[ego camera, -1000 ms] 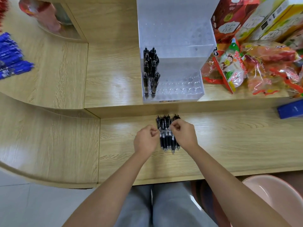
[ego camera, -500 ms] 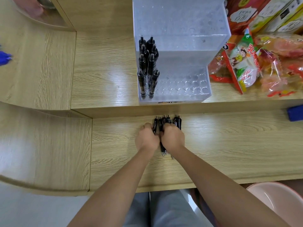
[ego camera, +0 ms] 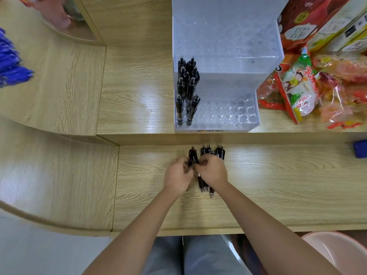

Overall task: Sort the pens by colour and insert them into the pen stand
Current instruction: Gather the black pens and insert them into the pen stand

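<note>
Left hand (ego camera: 178,175) and right hand (ego camera: 213,171) gripped, apparently, loose black pens (ego camera: 220,151); several already stood in the stand (ego camera: 228,124), most holes empty, blue pens (ego camera: 10,64) unsorted.

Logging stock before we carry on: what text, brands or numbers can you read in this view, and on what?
"pejoy": white label on the red box, seen tilted; the characters under it are too blurred.
Snack bag: red strip of Chinese characters, too blurred to read.
Pen stand: small front-edge label, too small to read.
Yellow and white boxes: dark print, unreadable.
Black pens: no legible print.
</note>
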The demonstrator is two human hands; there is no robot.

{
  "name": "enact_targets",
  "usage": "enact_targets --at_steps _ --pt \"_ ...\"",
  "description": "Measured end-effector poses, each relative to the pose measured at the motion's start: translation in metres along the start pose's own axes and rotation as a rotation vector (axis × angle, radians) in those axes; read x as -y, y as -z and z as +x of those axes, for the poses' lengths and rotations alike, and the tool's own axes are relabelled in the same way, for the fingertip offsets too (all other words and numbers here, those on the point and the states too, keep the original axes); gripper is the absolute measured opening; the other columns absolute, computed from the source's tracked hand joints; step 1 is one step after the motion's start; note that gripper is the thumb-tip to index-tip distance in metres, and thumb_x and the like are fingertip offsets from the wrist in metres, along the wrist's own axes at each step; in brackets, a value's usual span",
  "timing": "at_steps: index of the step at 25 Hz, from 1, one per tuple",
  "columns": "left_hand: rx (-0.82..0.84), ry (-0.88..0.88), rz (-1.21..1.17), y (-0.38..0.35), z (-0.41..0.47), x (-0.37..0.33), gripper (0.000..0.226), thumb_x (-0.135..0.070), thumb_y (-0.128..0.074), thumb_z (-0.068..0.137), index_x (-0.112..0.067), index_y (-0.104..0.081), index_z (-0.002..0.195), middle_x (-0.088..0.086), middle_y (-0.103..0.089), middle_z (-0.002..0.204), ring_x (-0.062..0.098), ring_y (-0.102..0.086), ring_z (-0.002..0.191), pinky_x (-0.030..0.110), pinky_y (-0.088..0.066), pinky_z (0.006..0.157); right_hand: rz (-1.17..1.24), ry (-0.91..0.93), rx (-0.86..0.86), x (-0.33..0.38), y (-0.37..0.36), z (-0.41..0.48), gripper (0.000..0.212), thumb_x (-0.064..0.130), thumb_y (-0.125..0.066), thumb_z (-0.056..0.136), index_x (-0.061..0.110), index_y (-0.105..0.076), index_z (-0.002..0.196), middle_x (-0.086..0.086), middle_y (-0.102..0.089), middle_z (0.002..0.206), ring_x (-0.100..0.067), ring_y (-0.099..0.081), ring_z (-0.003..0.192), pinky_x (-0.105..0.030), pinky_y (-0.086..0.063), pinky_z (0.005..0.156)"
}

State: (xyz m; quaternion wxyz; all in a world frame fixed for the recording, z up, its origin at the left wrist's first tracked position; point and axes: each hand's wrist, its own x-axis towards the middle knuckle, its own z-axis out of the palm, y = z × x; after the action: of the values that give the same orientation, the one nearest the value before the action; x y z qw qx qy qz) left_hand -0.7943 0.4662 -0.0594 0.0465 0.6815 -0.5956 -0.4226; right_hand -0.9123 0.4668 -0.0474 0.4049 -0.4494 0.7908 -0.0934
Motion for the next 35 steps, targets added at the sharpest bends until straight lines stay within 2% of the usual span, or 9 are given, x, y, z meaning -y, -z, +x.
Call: enact_targets --at_steps 2,5,9,12,16,21,26,28,35 --pt "-0.013 -0.057 -0.092 0.006 -0.011 -0.001 0.019 -0.029 -0.060 0.088 -0.015 -0.058 0.100 0.001 -0.063 0.096 0.012 -0.059 0.078 0.027 -0.050 0.069 0.099 0.056 0.024 -0.007 0.011 -0.006 0.010 0.022 -0.070 0.079 0.015 -0.066 0.084 0.001 -0.065 0.077 -0.018 -0.061 0.073 -0.030 -0.051 0.065" --pt "-0.055 -0.118 -0.178 0.024 -0.031 -0.010 0.015 -0.032 -0.062 0.087 -0.017 -0.058 0.089 -0.006 -0.065 0.086 0.008 -0.063 0.076 0.037 -0.055 0.069 0.317 0.093 0.105 -0.008 0.035 -0.021 0.010 0.015 -0.071 0.082 0.012 -0.061 0.084 -0.001 -0.061 0.073 -0.011 -0.056 0.062 -0.021 -0.050 0.053" --pt "-0.083 -0.267 -0.189 0.054 -0.054 -0.035 0.024 -0.045 -0.051 0.090 -0.021 -0.056 0.088 -0.008 -0.066 0.080 0.009 -0.063 0.073 0.039 -0.054 0.068 0.532 0.207 0.111 0.000 0.077 -0.048 0.015 0.005 -0.069 0.082 0.013 -0.059 0.090 -0.007 -0.059 0.080 -0.012 -0.055 0.064 -0.022 -0.051 0.052" --pt "-0.307 -0.427 -0.149 0.074 -0.068 -0.064 0.040 -0.054 -0.044 0.088 -0.018 -0.061 0.089 -0.008 -0.062 0.082 0.012 -0.060 0.072 0.039 -0.052 0.063 0.572 0.347 0.071 0.017 0.114 -0.066 0.023 0.007 -0.069 0.083 0.019 -0.063 0.101 -0.004 -0.063 0.084 -0.015 -0.059 0.072 -0.019 -0.048 0.057" --pt "-0.568 -0.562 -0.245 0.103 -0.074 -0.111 0.029 -0.041 -0.057 0.087 -0.015 -0.070 0.092 -0.009 -0.067 0.084 0.009 -0.062 0.069 0.034 -0.054 0.059 0.681 0.522 -0.080 0.052 0.160 -0.076 0.024 0.004 -0.067 0.085 0.024 -0.063 0.096 -0.002 -0.067 0.084 -0.023 -0.066 0.074 -0.032 -0.055 0.064" --pt "-0.724 -0.661 -0.105 0.142 -0.069 -0.150 0.022 -0.023 -0.069 0.082 -0.021 -0.065 0.103 -0.011 -0.070 0.077 0.008 -0.065 0.065 0.031 -0.054 0.055 0.538 0.671 -0.282 0.090 0.185 -0.062 0.006 0.014 -0.061 0.091 0.011 -0.060 0.096 -0.003 -0.067 0.079 -0.015 -0.069 0.072 -0.040 -0.059 0.067" --pt "-0.758 -0.622 -0.050 0.172 -0.061 -0.173 0.018 -0.039 -0.064 0.085 -0.024 -0.070 0.091 -0.017 -0.056 0.067 0.004 -0.051 0.060 0.018 -0.036 0.053 0.385 0.769 -0.365 0.117 0.186 -0.045 0.016 0.021 -0.059 0.092 0.009 -0.060 0.102 -0.004 -0.067 0.081 -0.021 -0.067 0.074 -0.045 -0.055 0.067" --pt "-0.764 -0.652 -0.025 0.180 -0.053 -0.177 0.019 -0.039 -0.063 0.086 -0.022 -0.071 0.088 -0.017 -0.054 0.068 0.007 -0.050 0.064 0.019 -0.032 0.058 0.345 0.780 -0.403 0.123 0.188 -0.040 0.016 0.020 -0.059 0.092 0.008 -0.060 0.102 -0.005 -0.068 0.081 -0.020 -0.067 0.075 -0.044 -0.054 0.069" --pt "-0.666 -0.625 -0.054 0.192 -0.029 -0.175 0.017 -0.032 -0.069 0.080 -0.020 -0.074 0.090 -0.008 -0.070 0.078 0.018 -0.059 0.075 0.038 -0.047 0.075 0.215 0.789 -0.402 0.128 0.182 -0.024 0.014 0.016 -0.059 0.092 0.007 -0.062 0.102 -0.005 -0.069 0.082 -0.018 -0.065 0.075 -0.034 -0.051 0.071"
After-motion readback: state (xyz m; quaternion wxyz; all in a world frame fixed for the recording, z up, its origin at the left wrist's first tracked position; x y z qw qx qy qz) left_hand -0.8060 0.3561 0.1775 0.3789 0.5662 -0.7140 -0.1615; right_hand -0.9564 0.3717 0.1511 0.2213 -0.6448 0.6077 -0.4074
